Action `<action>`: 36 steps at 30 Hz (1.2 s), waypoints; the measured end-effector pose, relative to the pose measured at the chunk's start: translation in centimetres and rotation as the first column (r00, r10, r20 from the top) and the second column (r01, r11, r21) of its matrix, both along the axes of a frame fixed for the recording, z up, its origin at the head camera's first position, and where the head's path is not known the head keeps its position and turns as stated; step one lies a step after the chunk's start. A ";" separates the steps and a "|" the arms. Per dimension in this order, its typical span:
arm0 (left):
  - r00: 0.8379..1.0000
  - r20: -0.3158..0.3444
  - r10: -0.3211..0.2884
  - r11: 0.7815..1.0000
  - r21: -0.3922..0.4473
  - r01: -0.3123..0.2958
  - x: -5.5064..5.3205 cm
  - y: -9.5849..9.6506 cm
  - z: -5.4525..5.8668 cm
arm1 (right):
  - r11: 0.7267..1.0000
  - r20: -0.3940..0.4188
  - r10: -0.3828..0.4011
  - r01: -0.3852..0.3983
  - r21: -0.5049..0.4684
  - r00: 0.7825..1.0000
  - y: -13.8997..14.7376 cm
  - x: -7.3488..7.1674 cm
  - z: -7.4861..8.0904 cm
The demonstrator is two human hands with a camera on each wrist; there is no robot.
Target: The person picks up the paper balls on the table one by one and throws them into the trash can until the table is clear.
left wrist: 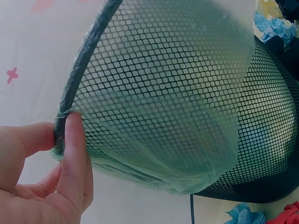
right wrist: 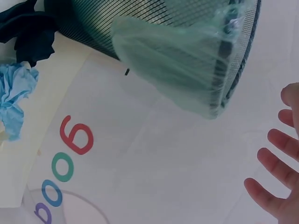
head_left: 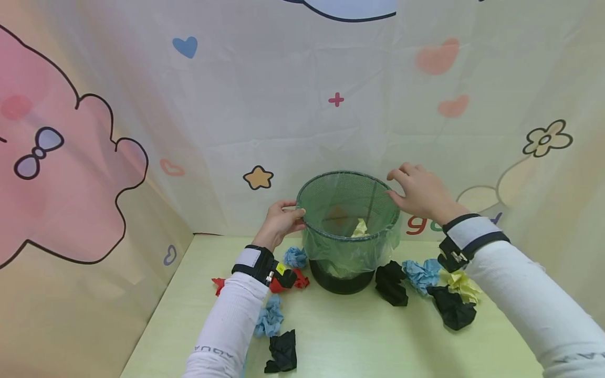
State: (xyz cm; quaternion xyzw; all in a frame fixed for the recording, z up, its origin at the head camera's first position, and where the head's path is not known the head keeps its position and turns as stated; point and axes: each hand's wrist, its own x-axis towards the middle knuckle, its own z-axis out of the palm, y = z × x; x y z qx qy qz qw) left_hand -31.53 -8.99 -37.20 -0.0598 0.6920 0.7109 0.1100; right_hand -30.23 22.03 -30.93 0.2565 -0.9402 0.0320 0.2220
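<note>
A mesh wastebasket [head_left: 342, 286] with a dark base stands at the back of the table. A thin green plastic bag [head_left: 331, 247] lines it and is folded over its rim. Inside lies a crumpled pale yellow paper [head_left: 361, 229]. My left hand [head_left: 282, 220] pinches the rim and bag at the left side, with the thumb and fingers on opposite faces of the rim [left wrist: 88, 51]. By the right side of the rim, my right hand [head_left: 420, 191] is held up with spread fingers; the right wrist view shows it apart from the bag [right wrist: 187, 70].
Right of the basket lie black crumpled papers [head_left: 392, 283], a blue one [head_left: 422, 274] and a yellow one [head_left: 460, 285]. On the left are red paper [head_left: 300, 279], blue paper [head_left: 270, 316] and black paper [head_left: 283, 352]. A printed curtain [head_left: 283, 105] hangs close behind.
</note>
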 end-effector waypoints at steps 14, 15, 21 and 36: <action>1.000 0.000 0.008 1.000 0.005 -0.008 0.0 0.1 -0.1 | 0.999 -0.003 -0.048 0.048 -0.004 0.999 3.6 0.7 -2.7; 1.000 -0.001 0.008 1.000 0.005 -0.008 0.0 0.1 -0.1 | 0.999 0.003 -0.054 0.054 -0.008 0.999 3.8 0.9 -3.0; 1.000 0.004 0.013 1.000 -0.007 -0.013 0.0 0.0 0.0 | 0.997 0.079 -0.078 0.079 -0.015 0.994 4.7 1.2 -5.5; 1.000 -0.002 0.000 1.000 -0.002 0.000 0.3 0.1 0.3 | 0.997 0.151 -0.066 0.071 -0.025 0.986 4.6 1.8 -10.9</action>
